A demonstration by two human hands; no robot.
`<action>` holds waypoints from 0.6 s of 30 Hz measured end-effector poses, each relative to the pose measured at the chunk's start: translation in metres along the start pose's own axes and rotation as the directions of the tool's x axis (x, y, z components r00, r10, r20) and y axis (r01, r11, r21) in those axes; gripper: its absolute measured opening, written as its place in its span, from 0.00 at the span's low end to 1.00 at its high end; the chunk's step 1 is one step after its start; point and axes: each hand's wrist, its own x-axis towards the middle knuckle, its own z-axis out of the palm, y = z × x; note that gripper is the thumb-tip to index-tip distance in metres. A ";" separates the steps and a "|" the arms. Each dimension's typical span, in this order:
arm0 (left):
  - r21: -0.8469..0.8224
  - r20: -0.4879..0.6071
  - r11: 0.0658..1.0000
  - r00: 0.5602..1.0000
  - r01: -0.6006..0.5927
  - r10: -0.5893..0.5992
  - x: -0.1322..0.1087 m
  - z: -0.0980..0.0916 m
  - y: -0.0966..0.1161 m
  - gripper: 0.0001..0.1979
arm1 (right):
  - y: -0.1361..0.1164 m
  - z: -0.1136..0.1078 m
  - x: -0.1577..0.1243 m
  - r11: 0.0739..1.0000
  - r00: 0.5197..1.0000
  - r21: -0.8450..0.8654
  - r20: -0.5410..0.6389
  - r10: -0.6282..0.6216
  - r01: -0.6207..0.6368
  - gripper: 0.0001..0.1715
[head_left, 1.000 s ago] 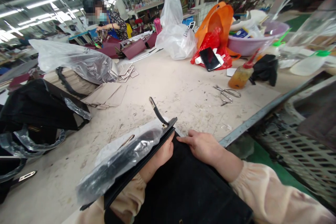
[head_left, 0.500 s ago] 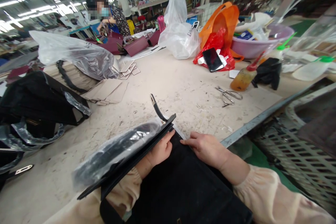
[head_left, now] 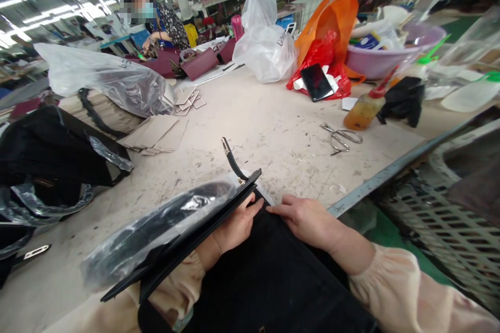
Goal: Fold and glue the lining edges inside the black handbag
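A black handbag [head_left: 269, 276] lies in front of me at the table's edge, its stiff flap panel lifted on the left. My left hand [head_left: 236, 226] is tucked between that panel and the bag's body. Its fingers are closed at the bag's far corner. On the other side of the same corner, my right hand [head_left: 307, 218] has its fingers bent, thumb and index pinching the black edge. A clear plastic-wrapped part [head_left: 167, 223] lies against the panel's left side. From the far end sticks up a short black strap [head_left: 230, 156] with a metal tip.
Scissors [head_left: 341, 137] and a bottle of amber liquid [head_left: 363, 112] lie to the right. Behind are a phone [head_left: 317, 82], an orange bag [head_left: 330, 15] and a purple basin [head_left: 375, 65]. Another black bag [head_left: 58, 151] sits left; a plastic crate [head_left: 441, 239] stands right. A co-worker [head_left: 164, 26] is across the table.
The lifted panel and plastic-wrapped part have shifted slightly left. My left fingers have bent a little more at the corner. My right hand has barely moved.
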 end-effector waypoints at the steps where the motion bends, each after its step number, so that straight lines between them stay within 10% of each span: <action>1: -0.010 0.004 1.000 1.000 -0.010 0.010 0.000 0.001 -0.001 0.24 | 0.000 0.000 -0.001 1.000 1.000 0.012 -0.011 -0.009 0.009 0.23; 9: -0.219 -0.011 0.975 1.000 0.023 -0.026 0.004 -0.003 -0.010 0.24 | -0.003 0.001 0.004 0.997 0.996 -0.004 0.042 0.072 -0.072 0.22; 12: -0.456 0.183 0.870 0.976 0.189 -0.116 0.012 -0.016 -0.013 0.22 | -0.002 -0.003 -0.006 0.963 0.994 0.247 0.002 0.105 -0.102 0.21; 14: -0.627 0.440 0.655 0.885 0.421 -0.148 0.017 -0.025 -0.017 0.22 | -0.005 -0.008 -0.024 0.811 0.970 0.551 -0.008 0.242 -0.197 0.24; 18: -0.718 0.645 0.224 0.750 0.660 -0.145 0.023 -0.034 -0.024 0.29 | -0.026 -0.021 -0.072 0.160 0.792 0.884 0.296 0.534 -0.439 0.35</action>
